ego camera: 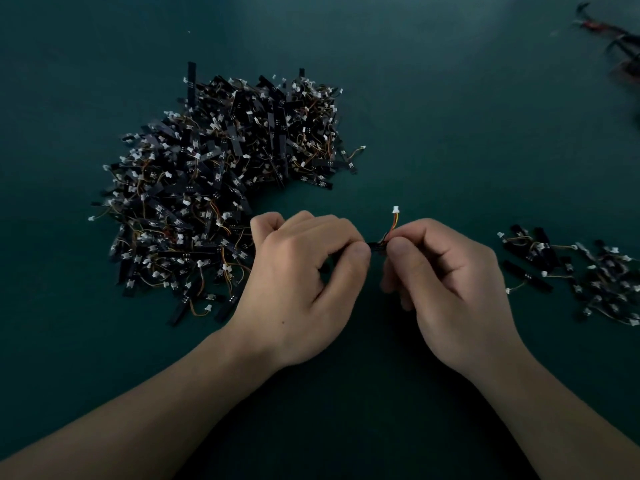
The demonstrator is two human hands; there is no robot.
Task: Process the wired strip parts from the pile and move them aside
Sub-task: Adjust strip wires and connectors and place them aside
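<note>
Black strip [375, 244] is getting pinched end to end, left grip [301, 278] and right grip [453, 282] both curling tight on it, its wire [393, 227] sticking up. Big pile [221, 188] is sitting just left, smaller heap [588, 278] off right on the table [450, 98].

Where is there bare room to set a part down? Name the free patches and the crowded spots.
Widest free patch: the table between the big pile and the blurred cluster at far right. Also bare: beyond the big pile, and near-left below it. Crowded: the small pile beside the right hand, and where it and the left hand pinch a strip.
</note>
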